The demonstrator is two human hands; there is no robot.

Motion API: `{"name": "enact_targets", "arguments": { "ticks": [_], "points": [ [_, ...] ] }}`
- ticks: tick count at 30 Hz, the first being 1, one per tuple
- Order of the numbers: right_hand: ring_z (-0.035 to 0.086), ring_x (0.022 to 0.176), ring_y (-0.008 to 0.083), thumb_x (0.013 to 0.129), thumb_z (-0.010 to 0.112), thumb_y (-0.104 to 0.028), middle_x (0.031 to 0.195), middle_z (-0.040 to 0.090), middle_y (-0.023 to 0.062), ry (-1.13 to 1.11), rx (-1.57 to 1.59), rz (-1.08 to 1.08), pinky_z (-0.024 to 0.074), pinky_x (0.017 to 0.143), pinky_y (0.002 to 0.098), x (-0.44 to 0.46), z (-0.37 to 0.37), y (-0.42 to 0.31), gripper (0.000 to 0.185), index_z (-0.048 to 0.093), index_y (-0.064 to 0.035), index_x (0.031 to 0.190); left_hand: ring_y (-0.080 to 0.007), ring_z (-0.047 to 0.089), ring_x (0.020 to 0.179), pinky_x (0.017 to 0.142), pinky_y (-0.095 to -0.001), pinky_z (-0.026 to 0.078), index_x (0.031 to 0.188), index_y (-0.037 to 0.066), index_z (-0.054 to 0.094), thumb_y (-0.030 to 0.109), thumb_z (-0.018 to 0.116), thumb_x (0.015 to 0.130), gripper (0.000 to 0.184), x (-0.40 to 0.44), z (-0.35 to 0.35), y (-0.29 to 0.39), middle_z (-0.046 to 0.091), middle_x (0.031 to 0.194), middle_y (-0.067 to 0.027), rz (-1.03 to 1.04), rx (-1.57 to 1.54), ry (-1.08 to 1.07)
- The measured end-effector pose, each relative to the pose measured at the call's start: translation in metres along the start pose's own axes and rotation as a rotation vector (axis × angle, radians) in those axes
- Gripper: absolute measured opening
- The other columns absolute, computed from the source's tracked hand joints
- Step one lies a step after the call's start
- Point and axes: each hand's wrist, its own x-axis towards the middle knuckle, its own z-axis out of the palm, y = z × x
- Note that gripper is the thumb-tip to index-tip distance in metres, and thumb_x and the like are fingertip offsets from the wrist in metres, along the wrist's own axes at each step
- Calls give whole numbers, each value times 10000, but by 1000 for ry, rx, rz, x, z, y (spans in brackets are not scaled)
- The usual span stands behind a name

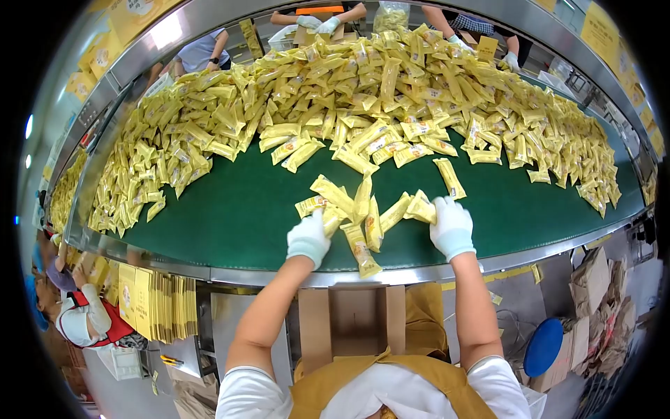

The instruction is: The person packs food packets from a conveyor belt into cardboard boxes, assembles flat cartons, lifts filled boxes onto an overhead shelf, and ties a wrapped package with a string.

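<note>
Yellow wrapped packets (359,248) lie loosely grouped on the green belt (230,209) near its front edge. My left hand (308,236), in a white glove, is closed on packets at the left side of this group. At the group's right side, my gloved right hand (451,227) has its fingers round the end of a packet (421,208). A single packet (449,178) lies just above my right hand. Below the belt's edge, an open cardboard box (357,321) stands between my forearms.
A large heap of yellow packets (391,91) spans the belt's far side. Gloved co-workers' hands (317,24) show beyond it. Folded yellow cartons (164,305) stand at lower left, near a person in a red apron (115,321). A blue stool (543,347) is at lower right.
</note>
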Motion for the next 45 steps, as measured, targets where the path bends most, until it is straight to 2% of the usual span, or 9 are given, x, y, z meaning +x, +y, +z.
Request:
{"name": "enact_targets", "arguments": {
  "ticks": [6, 12, 18, 20, 22, 28, 33, 37, 45],
  "points": [
    [645, 1041, 261, 774, 748, -144, 1020, 686, 33, -170, -49, -644, 443, 977, 408, 55, 16, -27, 280, 686, -189, 1044, -329, 694, 1030, 863, -453, 568, 1390, 208, 509, 225, 751, 809, 629, 10, 1, -34, 702, 1128, -119, 25, 120, 48],
    [688, 968, 288, 840, 646, -111, 1002, 698, 74, -274, 35, -762, 517, 897, 410, 62, 46, -26, 143, 656, -132, 981, -313, 697, 1006, 837, -442, 572, 1363, 213, 518, 234, 759, 810, 604, 2, -12, -27, 694, 1116, -104, 42, 146, -3],
    [659, 932, 278, 801, 664, -138, 926, 637, 76, 61, -155, -486, 490, 823, 415, 24, 60, 17, 215, 618, -93, 1007, -264, 698, 1029, 883, -412, 554, 1299, 148, 577, 214, 638, 889, 420, 3, 10, -67, 711, 1090, -76, 340, 313, 314],
    [631, 1018, 282, 805, 696, -207, 996, 632, 90, 111, -162, -444, 472, 888, 427, 2, 59, 21, 334, 605, -86, 1102, -322, 592, 1180, 1027, -449, 468, 1409, 126, 509, 373, 738, 829, 671, -7, 28, -77, 632, 1207, -144, 460, 321, 430],
    [521, 1185, 368, 715, 829, -373, 1292, 525, 214, 79, 23, -465, 367, 1074, 501, -21, 44, 21, 882, 439, 9, 1409, -371, 541, 1172, 1042, -477, 442, 1477, 124, 452, 428, 809, 764, 854, -23, 29, -72, 564, 1231, -174, 533, 291, 507],
    [524, 1185, 368, 662, 825, -565, 1397, 503, 191, -228, 40, -390, 419, 1040, 455, -1, 26, 38, 1081, 399, 28, 1459, -348, 507, 1236, 1060, -447, 370, 1507, -14, 348, 599, 833, 669, 1146, -19, 9, -65, 540, 1320, -190, 318, 146, 176],
    [572, 1126, 363, 630, 779, -685, 1136, 663, 178, -519, -129, -266, 442, 989, 419, 36, 6, 28, 920, 648, 7, 1222, -350, 547, 1199, 1048, -433, 400, 1500, 23, 367, 614, 843, 628, 1156, -6, -9, -68, 564, 1280, -192, 484, 175, -79],
    [678, 977, 371, 645, 803, -640, 1030, 707, 228, -346, 420, -99, 520, 921, 425, 69, 4, 47, 796, 685, 20, 1074, -409, 549, 1181, 1018, -438, 456, 1471, 8, 404, 558, 894, 588, 1150, 14, -39, -57, 569, 1276, -232, 667, 2, -230],
    [702, 962, 266, 728, 860, -473, 1060, 718, 186, -259, 796, 169, 533, 889, 371, 99, 10, 68, 757, 635, 95, 1175, -368, 455, 1370, 1080, -466, 422, 1331, 8, 542, 511, 895, 569, 979, 59, -79, 16, 533, 1417, -184, 797, 338, -299]
  ]
}}
